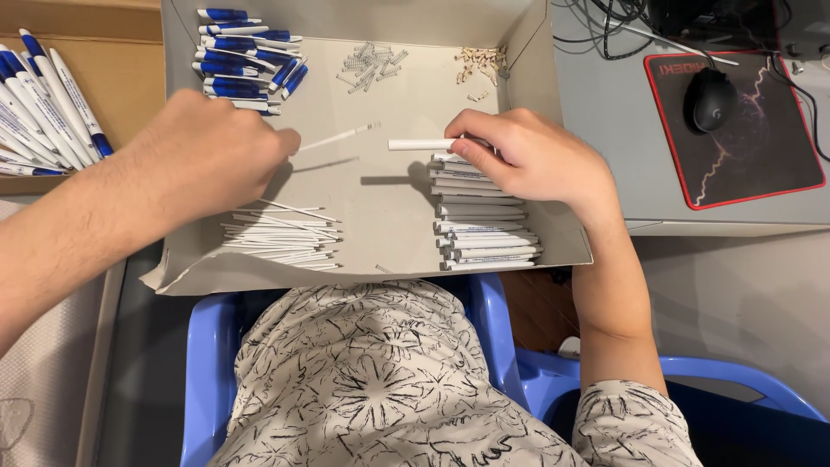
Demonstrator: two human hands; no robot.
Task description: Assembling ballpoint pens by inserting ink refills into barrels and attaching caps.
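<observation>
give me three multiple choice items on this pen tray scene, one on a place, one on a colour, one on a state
1. Where does the pile of small springs lie in the cardboard tray?
A. at the far edge, near the middle
B. in the near right corner
C. on the mouse pad

2. What colour are the caps of the finished pens at the tray's far left?
A. red
B. blue
C. green

3. What does the right hand hold?
A. nothing
B. a mouse
C. a white pen barrel

Answers:
1 A, the springs sit by the far wall.
2 B, the caps show blue.
3 C, the fingers close on the barrel, while the left hand holds a thin refill.
</observation>
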